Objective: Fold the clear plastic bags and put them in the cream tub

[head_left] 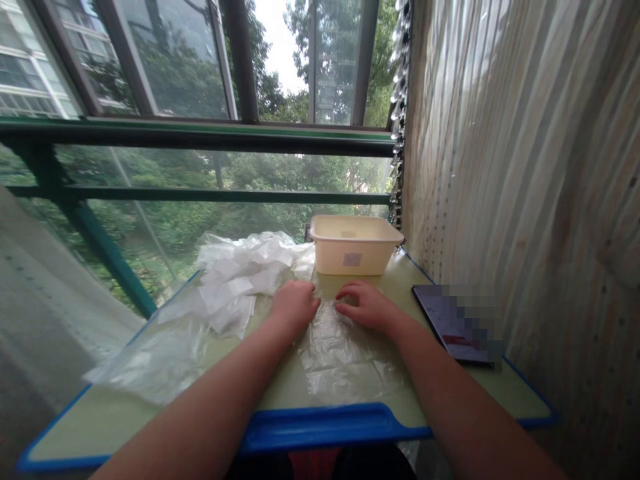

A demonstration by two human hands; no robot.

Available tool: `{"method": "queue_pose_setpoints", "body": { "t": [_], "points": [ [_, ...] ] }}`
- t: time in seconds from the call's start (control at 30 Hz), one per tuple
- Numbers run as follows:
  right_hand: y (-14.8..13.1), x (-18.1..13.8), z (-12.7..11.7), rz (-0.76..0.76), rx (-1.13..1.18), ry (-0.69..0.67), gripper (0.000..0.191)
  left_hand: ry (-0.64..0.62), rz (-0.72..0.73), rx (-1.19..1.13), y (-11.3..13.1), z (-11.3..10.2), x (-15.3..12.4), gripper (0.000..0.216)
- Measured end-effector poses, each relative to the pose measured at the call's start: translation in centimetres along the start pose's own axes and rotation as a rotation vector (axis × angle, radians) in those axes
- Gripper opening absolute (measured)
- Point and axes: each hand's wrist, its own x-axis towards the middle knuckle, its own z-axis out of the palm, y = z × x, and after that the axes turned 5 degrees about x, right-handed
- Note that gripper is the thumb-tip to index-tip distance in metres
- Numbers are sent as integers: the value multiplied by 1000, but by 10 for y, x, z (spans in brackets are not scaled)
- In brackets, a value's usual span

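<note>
A clear plastic bag (345,357) lies flat on the green desk (495,393) in front of me. My left hand (294,303) rests on its far left edge with fingers curled down onto the film. My right hand (365,303) presses on its far right part, fingers bent and fingertips pinching the plastic. The two hands sit a few centimetres apart, just in front of a cream plastic tub (356,244).
A heap of crumpled clear bags (240,277) covers the left of the desk and spills toward its left edge. A dark tablet (457,320) lies at the right by the curtain. The desk has a blue front rim (320,427); windows and a green rail stand behind.
</note>
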Motion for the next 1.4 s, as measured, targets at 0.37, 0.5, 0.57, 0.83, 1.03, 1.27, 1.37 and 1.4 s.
{"method": "queue_pose_setpoints", "body": {
  "t": [0.37,0.5,0.57,0.83,1.03,1.27,1.37,1.4],
  "points": [
    [3,-1,0,3,-42,-14,19,59,51,-218,-2,4,7,29],
    [6,0,0,5,-78,24,20,49,21,-196,-3,5,10,29],
    [7,1,1,25,-90,41,21,32,8,-156,-3,6,9,28],
    [4,1,2,19,-124,26,22,-40,-14,-34,2,9,9,29],
    [6,2,3,31,-114,28,23,-57,22,-115,3,6,9,19],
    [5,1,4,19,-110,-13,22,7,-28,-345,4,3,11,33],
    [6,1,4,40,-109,-6,23,8,-73,-457,1,4,13,36],
    [6,1,4,46,-110,-4,23,-4,-83,-492,0,4,13,37]
  ]
}}
